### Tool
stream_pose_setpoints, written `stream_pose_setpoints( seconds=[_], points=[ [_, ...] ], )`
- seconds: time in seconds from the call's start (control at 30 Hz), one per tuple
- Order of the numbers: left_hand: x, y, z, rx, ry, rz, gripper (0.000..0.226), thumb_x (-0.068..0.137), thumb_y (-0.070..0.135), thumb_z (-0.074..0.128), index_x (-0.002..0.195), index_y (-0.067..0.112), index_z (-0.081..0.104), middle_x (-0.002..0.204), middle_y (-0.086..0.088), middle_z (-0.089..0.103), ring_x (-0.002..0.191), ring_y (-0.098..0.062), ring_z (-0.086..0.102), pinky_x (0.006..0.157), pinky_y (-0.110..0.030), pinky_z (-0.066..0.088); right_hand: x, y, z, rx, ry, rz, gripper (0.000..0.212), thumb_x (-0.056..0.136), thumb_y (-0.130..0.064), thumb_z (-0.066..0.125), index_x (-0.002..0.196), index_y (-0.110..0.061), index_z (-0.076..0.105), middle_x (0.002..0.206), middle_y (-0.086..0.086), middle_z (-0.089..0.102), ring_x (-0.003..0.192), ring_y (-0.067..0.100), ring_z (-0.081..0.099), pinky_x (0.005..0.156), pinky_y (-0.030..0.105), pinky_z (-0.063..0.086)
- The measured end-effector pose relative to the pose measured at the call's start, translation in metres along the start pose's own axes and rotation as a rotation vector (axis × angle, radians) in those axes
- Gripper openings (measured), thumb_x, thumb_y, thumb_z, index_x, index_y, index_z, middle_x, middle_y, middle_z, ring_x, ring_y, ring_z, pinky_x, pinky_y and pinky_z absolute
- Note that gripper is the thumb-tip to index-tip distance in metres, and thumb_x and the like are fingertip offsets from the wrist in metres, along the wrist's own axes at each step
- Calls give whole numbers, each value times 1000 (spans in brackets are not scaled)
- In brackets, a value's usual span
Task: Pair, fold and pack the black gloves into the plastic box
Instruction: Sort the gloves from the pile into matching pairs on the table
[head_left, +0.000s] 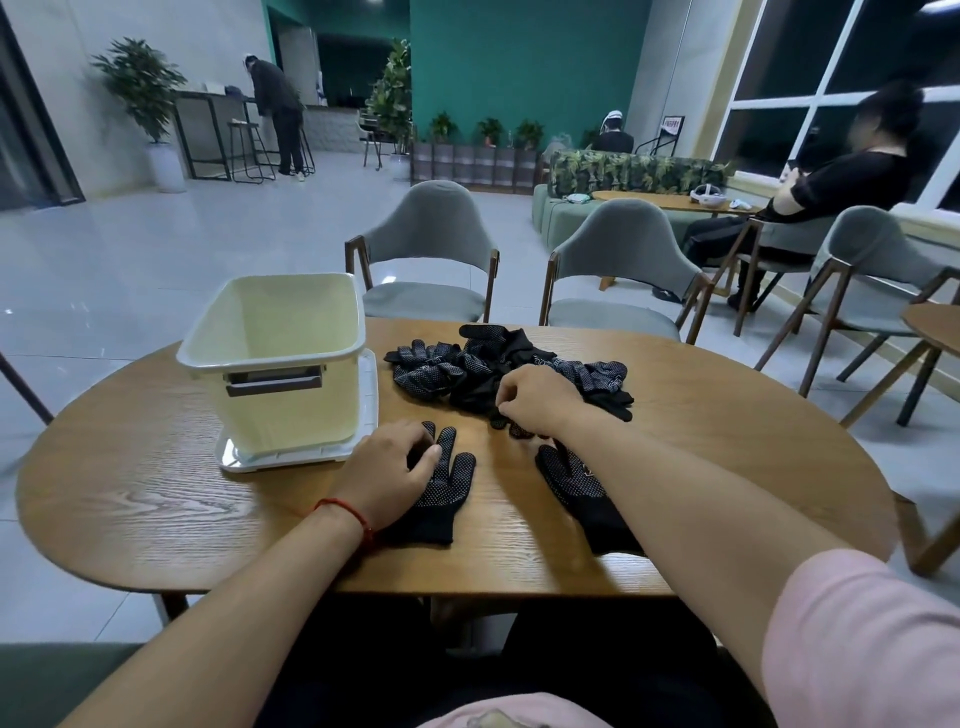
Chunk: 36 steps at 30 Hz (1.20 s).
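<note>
Wooden table (156, 493) with gloves (467, 369), 3 grey chairs (431, 228)

Just right of the plastic box (280, 364), the left hand (387, 470) is covering the near glove (447, 499) along one side. The right forearm (649, 483) is hiding much of the second glove (576, 483) farther right. The right hand (540, 400) is burying its fingertips in the pile (467, 369). Either hand's grip is staying unclear. The box's near wall is blocking its floor.

Pink sleeve (857, 639), red wrist cord (347, 512)
</note>
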<state>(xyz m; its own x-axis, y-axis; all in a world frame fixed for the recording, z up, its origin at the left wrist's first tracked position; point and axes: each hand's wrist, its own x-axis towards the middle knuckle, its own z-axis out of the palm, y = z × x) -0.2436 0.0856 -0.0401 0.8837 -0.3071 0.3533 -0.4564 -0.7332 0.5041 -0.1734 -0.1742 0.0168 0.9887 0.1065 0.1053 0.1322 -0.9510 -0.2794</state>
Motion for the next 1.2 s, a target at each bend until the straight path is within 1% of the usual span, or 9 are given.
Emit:
stream_pose_setpoints(
  seconds=[0.07, 0.17, 0.33, 0.53, 0.7, 0.83, 0.93, 1.1, 1.2],
  points=[
    [0, 0, 0, 8, 1, 4, 23, 99, 49, 48, 91, 30, 59, 91, 14, 58, 91, -12, 54, 86, -42, 50, 2, -2, 0, -57, -21, -9, 6, 91, -34, 66, 87, -36, 70, 98, -17, 71, 100, 16, 68, 95, 42, 53],
    [0, 1, 0, 14, 6, 8, 22, 99, 48, 49, 90, 30, 59, 90, 14, 57, 91, -12, 53, 86, -42, 49, 1, -7, 7, -89, -28, -2, 23, 90, -56, 67, 102, -35, 68, 105, -15, 66, 103, 17, 63, 102, 47, 44],
    [1, -1, 2, 15, 9, 18, 22, 98, 49, 49, 90, 31, 58, 90, 14, 57, 90, -12, 53, 85, -41, 49, 2, -14, 20, -102, 77, 9, 10, 93, -31, 63, 99, -31, 71, 103, -10, 64, 108, 23, 65, 103, 47, 40],
    [2, -4, 4, 25, 20, 22, 23, 96, 52, 47, 90, 32, 58, 90, 14, 58, 90, -10, 53, 85, -41, 49, 9, -19, 4, -88, 135, -25, 12, 94, -30, 51, 100, -25, 61, 105, -2, 69, 101, 28, 66, 90, 43, 43],
    [1, -4, 4, 37, 24, 36, 21, 96, 50, 50, 93, 33, 61, 92, 16, 58, 92, -8, 53, 85, -37, 50, 28, -33, -43, 234, 223, 36, 17, 97, -36, 52, 103, -25, 63, 102, 0, 70, 97, 27, 63, 83, 39, 50],
    [0, -4, 4, 57, 13, 35, 24, 95, 52, 49, 94, 32, 61, 92, 15, 57, 91, -10, 53, 85, -38, 50, 40, -38, -82, 484, 296, 38, 12, 98, -26, 56, 102, -28, 67, 92, -5, 78, 88, 19, 72, 79, 34, 55],
    [0, -4, 3, 62, 13, 38, 26, 95, 54, 47, 94, 32, 61, 93, 14, 58, 91, -10, 54, 85, -39, 51, 41, -37, -100, 414, 161, -30, 8, 99, -26, 64, 103, -29, 70, 91, -6, 78, 82, 16, 71, 67, 29, 50],
    [1, -2, 3, 56, 14, 37, 24, 94, 52, 49, 92, 32, 62, 92, 15, 57, 91, -9, 53, 86, -40, 51, 17, -35, -81, 115, -137, -121, 10, 97, -29, 71, 106, -30, 75, 94, -13, 71, 89, 18, 69, 81, 32, 54],
    [0, -2, 3, 56, 14, 42, 21, 92, 51, 50, 92, 33, 62, 92, 15, 57, 92, -10, 53, 87, -40, 51, 3, -32, -61, 186, -283, -78, 9, 89, -38, 75, 97, -33, 74, 87, -1, 79, 71, 27, 69, 63, 41, 58]
  ],
)
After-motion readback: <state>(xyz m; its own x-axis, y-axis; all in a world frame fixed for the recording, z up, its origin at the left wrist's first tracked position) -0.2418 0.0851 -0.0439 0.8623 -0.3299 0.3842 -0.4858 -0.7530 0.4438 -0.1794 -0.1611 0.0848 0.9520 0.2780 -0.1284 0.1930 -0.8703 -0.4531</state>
